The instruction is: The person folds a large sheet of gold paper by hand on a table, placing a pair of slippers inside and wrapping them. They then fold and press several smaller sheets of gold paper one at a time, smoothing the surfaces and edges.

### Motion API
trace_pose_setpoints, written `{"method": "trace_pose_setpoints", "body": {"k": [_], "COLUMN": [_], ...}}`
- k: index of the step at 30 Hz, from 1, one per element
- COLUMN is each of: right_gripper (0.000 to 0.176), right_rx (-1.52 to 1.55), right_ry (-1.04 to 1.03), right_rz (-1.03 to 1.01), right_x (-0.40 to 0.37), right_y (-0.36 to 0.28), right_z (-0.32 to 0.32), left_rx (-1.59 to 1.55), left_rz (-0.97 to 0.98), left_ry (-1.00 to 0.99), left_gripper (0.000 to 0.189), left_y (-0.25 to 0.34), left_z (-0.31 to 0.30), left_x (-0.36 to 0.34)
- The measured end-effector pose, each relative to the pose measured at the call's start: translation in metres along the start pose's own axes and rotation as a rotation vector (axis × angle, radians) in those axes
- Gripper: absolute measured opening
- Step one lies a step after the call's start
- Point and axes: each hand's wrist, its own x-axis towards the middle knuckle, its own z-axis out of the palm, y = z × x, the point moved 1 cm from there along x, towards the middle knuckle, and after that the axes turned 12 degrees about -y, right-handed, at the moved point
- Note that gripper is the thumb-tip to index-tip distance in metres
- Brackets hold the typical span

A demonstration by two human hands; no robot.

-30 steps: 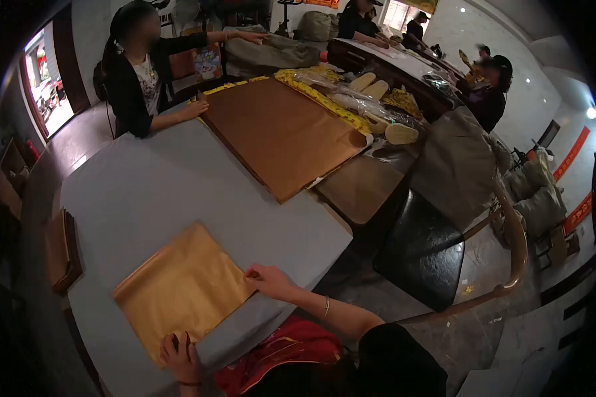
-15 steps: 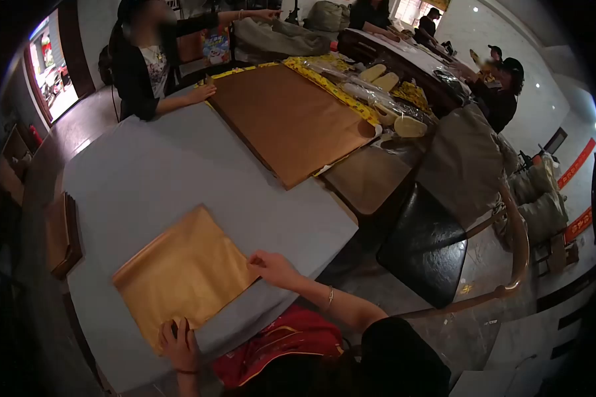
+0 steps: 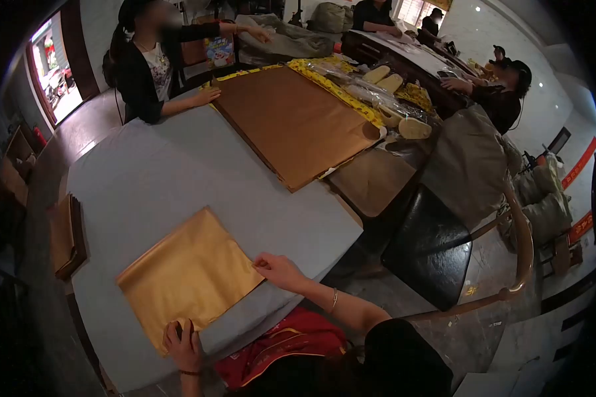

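Note:
A folded gold sheet (image 3: 192, 278), which may be paper or cloth, lies flat on the grey-covered table in front of me. My left hand (image 3: 183, 347) rests over its near left edge, fingers apart and tips on the sheet. A small dark patch shows between those fingers; whether it is an object or shadow I cannot make out. At the sheet's right corner, my right hand (image 3: 278, 271) is closed, thumb and fingers pinching the edge.
A large brown sheet stack (image 3: 298, 126) lies across the table on yellow wrapping. Slippers (image 3: 384, 79) in clear plastic lie beyond it. A person (image 3: 149, 66) leans at the far left edge. A black-seated chair (image 3: 430, 248) stands to my right, brown folded sheets (image 3: 67, 235) at left.
The view has shifted slightly. Both my hands keep their places on the gold sheet. The person across the table has lowered an outstretched arm a little.

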Motion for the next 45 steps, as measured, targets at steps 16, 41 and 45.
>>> {"method": "trace_pose_setpoints", "body": {"k": [16,41,45], "right_gripper": [0.021,0.021,0.021], "right_rx": [0.010,-0.005,0.002], "right_ry": [-0.012,-0.001,0.009], "right_rz": [0.022,0.008,-0.013], "right_x": [-0.002,0.001,0.002], "right_y": [-0.004,0.000,0.008], "right_z": [-0.001,0.000,0.003], "left_rx": [-0.028,-0.004,-0.004], "left_rz": [-0.012,-0.045,-0.023], "left_ry": [0.005,-0.032,-0.010], "left_gripper": [0.031,0.031,0.032], "left_y": [0.004,-0.001,-0.004], "left_z": [-0.003,0.003,0.005], "left_x": [0.001,-0.001,-0.003]}}
